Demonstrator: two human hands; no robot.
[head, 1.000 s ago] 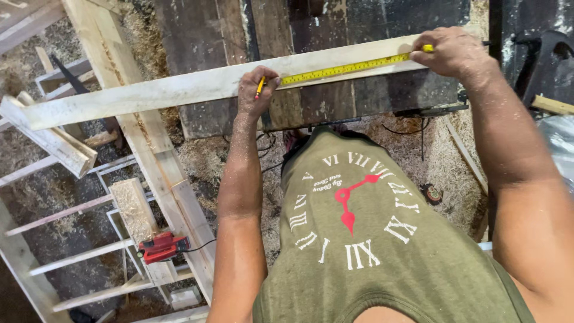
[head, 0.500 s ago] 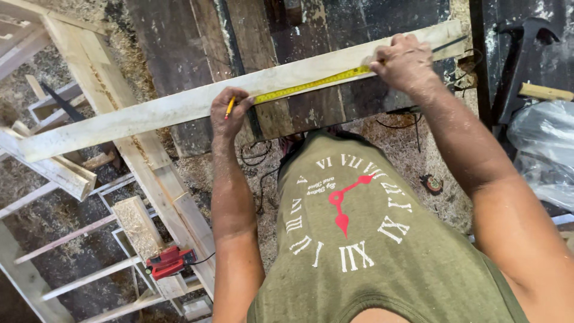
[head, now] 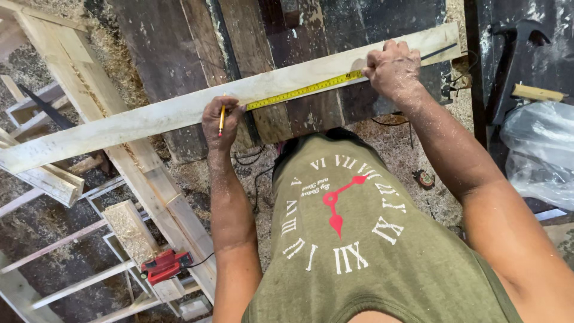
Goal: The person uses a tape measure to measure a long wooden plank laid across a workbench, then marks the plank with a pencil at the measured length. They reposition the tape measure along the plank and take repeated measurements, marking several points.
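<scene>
- Wearing an olive sleeveless shirt point(head: 371, 257) with a clock-face print; filling the near foreground.
- Lying low left among pale frame pieces on the sawdust-covered floor: a red power tool point(head: 164, 265) with a black cord.
- Gripping a yellow pencil point(head: 222, 118) in the left hand point(head: 219, 122), fingers curled around it, tip pointing down at the near edge of the board point(head: 149, 116).
- Pressing down with the right hand point(head: 393, 69), fingers clenched over the far end of the yellow tape measure point(head: 305, 90); what sits under the palm cannot be told.
- Running along the board between both hands: the tape, lying flat on the wood.
- Resting across dark planks point(head: 197, 42): the long pale board, slanting from lower left to upper right.
- Sitting far right: a hammer point(head: 514, 66) beside clear plastic sheeting point(head: 538, 155).
</scene>
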